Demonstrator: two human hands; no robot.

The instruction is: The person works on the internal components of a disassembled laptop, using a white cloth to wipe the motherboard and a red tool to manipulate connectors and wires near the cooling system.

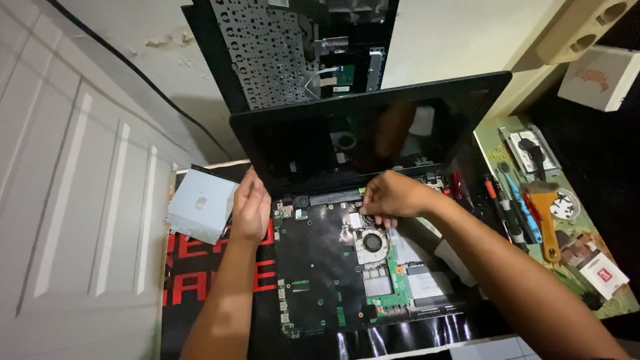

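Opened laptop [347, 220] lying in middle of black desk mat [200, 267], bottom cover removed, bare motherboard [320, 267] and round cooling fan [372, 242] exposed, screen [367, 133] standing upright behind. Left hand [250, 207] open and flat, pressed against left edge of chassis beside grey metal drive caddy [200, 207]. Right hand [393, 197] curled, fingertips pinched together on something small just above fan; too small to tell what. Probably light but fragile board, stiff, easy to scratch: better to hold by plastic frame edges, not by components. Screwdrivers [517, 207] waiting at right on green mat [600, 293].
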